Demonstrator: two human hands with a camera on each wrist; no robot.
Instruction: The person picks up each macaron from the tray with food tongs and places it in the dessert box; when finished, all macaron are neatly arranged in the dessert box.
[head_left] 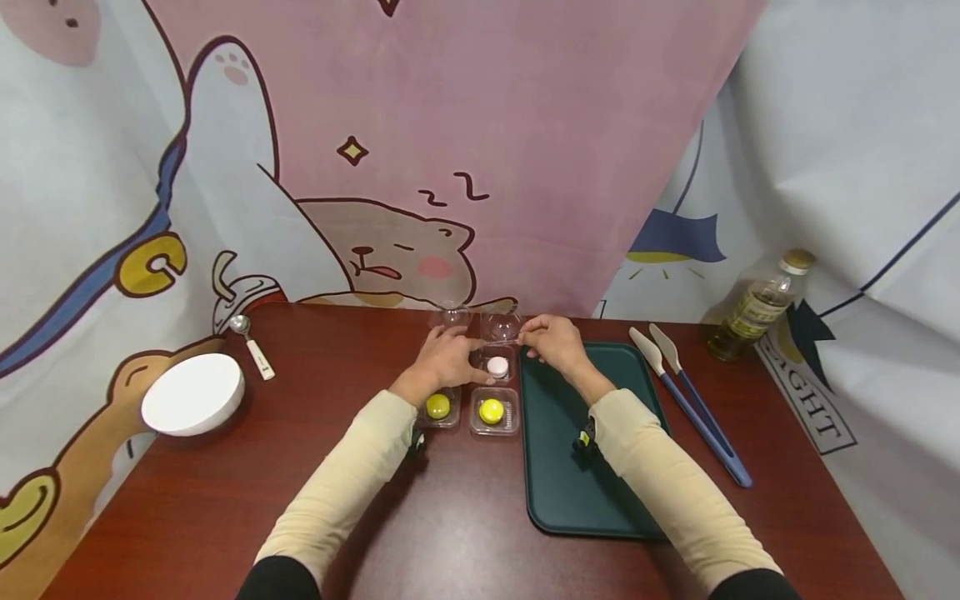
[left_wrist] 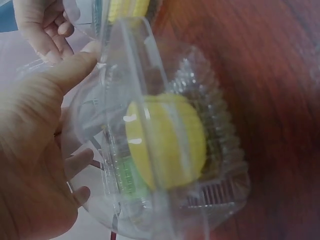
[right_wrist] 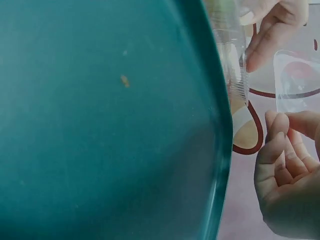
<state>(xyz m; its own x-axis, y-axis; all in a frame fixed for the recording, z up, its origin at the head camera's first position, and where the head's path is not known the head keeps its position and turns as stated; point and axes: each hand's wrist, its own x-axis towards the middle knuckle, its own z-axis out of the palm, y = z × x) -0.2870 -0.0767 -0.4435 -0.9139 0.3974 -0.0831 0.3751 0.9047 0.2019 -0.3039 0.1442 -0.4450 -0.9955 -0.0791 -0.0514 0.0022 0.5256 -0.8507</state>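
Clear plastic boxes stand together at mid-table. The front right box holds a yellow round macaron-like sweet; a yellow one sits in the front left box, also close up in the left wrist view. Behind the front right box, an open box contains a pale pink round sweet. My left hand holds this box at its left side, thumb at the near edge and forefinger at the far edge. My right hand pinches the corner of its raised clear lid between thumb and forefinger.
A dark green tray lies under my right forearm. Tongs and an oil bottle are to its right. At the left are a white bowl and a small scoop. A printed cloth hangs behind the table.
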